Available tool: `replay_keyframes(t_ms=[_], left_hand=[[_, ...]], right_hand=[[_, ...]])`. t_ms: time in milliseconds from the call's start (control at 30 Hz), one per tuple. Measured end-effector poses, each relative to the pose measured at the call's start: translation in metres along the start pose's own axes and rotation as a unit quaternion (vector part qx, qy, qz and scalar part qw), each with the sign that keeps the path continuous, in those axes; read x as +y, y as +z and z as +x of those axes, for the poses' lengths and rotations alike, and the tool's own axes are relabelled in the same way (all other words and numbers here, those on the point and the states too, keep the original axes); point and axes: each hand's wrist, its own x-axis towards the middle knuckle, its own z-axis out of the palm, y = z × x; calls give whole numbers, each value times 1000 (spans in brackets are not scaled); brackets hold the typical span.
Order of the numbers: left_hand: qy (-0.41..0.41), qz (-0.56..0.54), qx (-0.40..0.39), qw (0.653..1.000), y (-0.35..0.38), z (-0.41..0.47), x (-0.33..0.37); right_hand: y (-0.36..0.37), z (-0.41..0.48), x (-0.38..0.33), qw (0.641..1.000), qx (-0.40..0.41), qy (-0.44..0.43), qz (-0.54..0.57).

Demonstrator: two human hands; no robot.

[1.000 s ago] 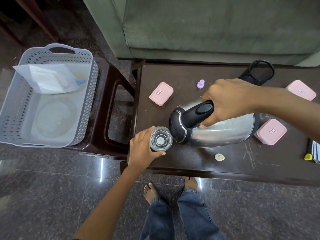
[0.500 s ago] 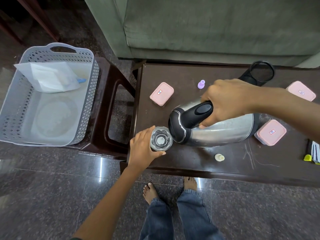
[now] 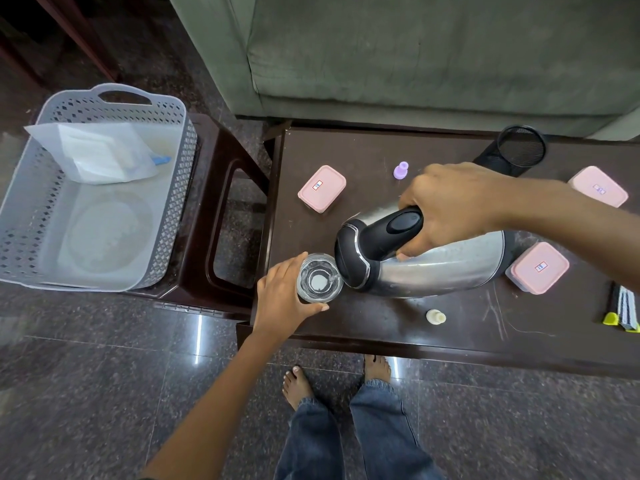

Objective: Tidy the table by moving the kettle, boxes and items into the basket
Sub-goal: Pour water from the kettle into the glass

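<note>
A: Hands?
B: My right hand grips the kettle by its black handle, tipped on its side, spout end over a glass. My left hand wraps that glass at the table edge.
A: Beyond them?
B: Three pink boxes sit spread across the table. The grey basket rests on a stool, well left.

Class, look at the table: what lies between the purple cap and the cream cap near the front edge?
In the head view, the tilted kettle, gripped by the right hand, lies between the purple cap and the cream cap.
</note>
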Motion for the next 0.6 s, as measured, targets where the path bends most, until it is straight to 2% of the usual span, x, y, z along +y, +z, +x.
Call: replay_keyframes(t_ms=[600], left_hand=[[-6, -18, 0, 1000, 1, -1, 1]], right_hand=[[-2, 3, -1, 1000, -2, -1, 3]])
